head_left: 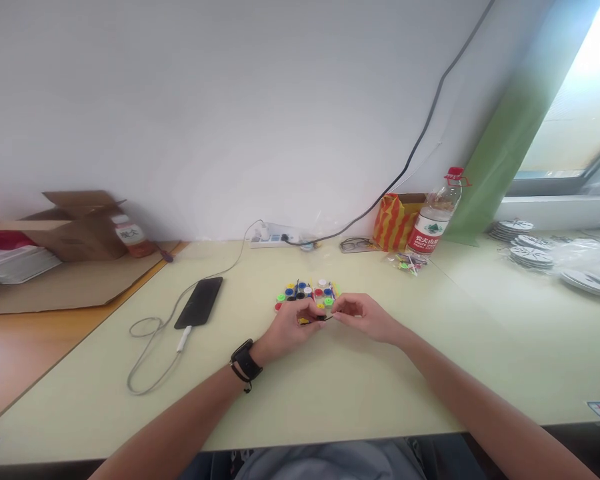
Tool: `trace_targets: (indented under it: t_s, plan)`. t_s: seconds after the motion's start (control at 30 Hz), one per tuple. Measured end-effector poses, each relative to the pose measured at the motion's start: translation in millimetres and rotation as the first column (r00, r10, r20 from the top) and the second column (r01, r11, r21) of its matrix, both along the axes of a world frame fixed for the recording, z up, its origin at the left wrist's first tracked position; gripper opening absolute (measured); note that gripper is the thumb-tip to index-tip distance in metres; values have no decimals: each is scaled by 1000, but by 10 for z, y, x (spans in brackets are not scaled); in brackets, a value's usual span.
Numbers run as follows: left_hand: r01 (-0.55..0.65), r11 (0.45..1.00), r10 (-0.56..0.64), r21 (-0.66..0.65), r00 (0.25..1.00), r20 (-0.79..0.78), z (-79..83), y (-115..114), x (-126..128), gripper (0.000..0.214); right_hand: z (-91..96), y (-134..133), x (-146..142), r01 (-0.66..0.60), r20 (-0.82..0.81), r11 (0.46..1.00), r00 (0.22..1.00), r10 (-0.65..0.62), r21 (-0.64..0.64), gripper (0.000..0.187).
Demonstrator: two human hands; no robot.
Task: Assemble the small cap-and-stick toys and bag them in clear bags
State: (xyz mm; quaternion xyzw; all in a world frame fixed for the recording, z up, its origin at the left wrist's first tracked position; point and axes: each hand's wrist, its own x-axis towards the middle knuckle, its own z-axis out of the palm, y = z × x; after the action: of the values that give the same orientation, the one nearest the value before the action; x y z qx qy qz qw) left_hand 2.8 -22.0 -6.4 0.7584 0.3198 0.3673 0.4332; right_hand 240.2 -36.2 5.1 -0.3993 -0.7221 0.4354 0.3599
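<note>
My left hand [289, 327], with a black watch [246, 360] on the wrist, is closed in a pinch near the middle of the table. Between its thumb and fingers is a small dark piece, too small to name. A thin black strand [329, 318] runs from there to my right hand [364, 315], whose thumb and fingertips pinch its other end. Just beyond both hands lies a cluster of small round pieces with coloured tops [303, 287], in white, blue, red, green, yellow and black. My left fingers hide part of this cluster.
A phone [199, 303] with a white charging cable [139, 387] lies left. A power strip [274, 235] is against the wall. At right stand a large plastic bottle [433, 223], a striped bag [393, 225] and stacked discs [530, 257]. A cardboard box [80, 230] is far left.
</note>
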Motion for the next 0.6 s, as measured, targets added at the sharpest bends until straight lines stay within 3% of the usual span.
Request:
trace_targets:
  t_s: [0.17, 0.37, 0.43, 0.53, 0.6]
  plan:
    - [12, 999, -10, -43, 999, 48, 41, -39, 17, 25, 18, -6, 10, -9, -52, 1000, 999, 8, -21, 34]
    - [173, 964, -138, -202, 975, 175, 72, -27, 3, 24, 33, -3, 30, 6, -51, 999, 999, -9, -49, 34]
    - [152, 962, -110, -225, 976, 186, 49, 1, -2, 26, 22, -7, 28, 17, -82, 999, 996, -21, -48, 35]
    - [88, 965, -39, -249, 979, 198, 0, 46, -5, 31, -15, -11, 21, 121, -142, 992, 983, -117, 19, 58]
    - [78, 961, -22, -265, 977, 210, -28, 71, -6, 33, -40, -14, 17, 157, -115, 985, 982, -148, 75, 60]
